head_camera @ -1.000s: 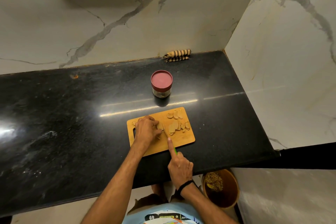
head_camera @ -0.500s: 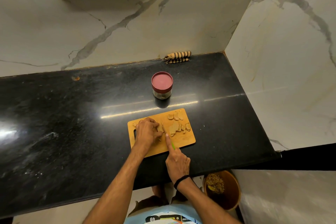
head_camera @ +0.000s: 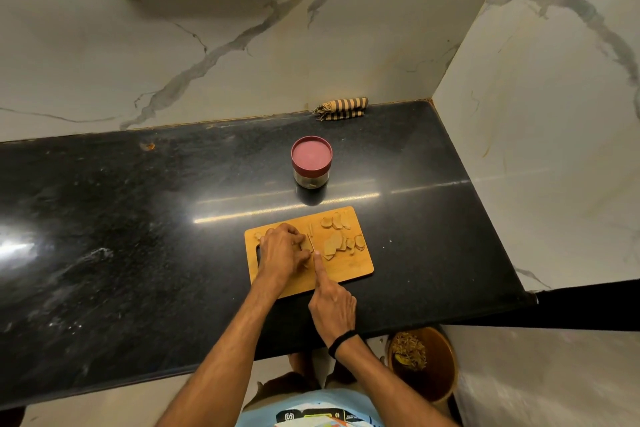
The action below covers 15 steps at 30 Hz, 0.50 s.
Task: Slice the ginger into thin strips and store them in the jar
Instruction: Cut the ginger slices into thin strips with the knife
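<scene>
Ginger piece [head_camera: 305, 245] pinned beneath curled fingertips of left hand [head_camera: 282, 251], right hand [head_camera: 332, 305] gripping knife [head_camera: 310, 242], forefinger stretched along blade

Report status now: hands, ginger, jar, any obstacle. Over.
Left hand pins ginger on board. Right hand grips knife, blade at ginger. Slices lie beside it; jar behind board, lid on.

Veined marble walls [head_camera: 346, 45], glossy black countertop [head_camera: 121, 218].
</scene>
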Available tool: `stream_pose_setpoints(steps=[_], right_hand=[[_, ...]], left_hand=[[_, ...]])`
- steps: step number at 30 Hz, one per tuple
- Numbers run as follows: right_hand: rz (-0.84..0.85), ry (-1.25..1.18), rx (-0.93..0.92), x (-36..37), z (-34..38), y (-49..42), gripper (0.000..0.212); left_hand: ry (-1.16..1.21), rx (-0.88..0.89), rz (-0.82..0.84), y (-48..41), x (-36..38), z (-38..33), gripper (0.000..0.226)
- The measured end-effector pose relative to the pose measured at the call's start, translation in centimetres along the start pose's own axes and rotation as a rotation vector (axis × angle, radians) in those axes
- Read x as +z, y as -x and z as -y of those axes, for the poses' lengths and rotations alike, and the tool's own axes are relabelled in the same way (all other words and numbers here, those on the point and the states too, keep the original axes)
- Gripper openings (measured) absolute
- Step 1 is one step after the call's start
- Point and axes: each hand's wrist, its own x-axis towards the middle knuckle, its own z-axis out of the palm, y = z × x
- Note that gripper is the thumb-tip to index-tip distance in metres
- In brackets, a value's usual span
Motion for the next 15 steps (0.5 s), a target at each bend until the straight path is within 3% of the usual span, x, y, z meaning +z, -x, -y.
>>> stream_pose_setpoints(steps=[6,15], right_hand=[[-0.002,0.024,-0.007,0.3,0.6,-0.4,0.087],[-0.08,0.267,-0.045,0.4,0.5,0.4,0.096]], left_hand=[[0.003,0.011,-0.021,0.2,-0.1,-0.2,0.033],[-0.071,0.002,-0.027,0.1,-0.4,-0.7,0.029]])
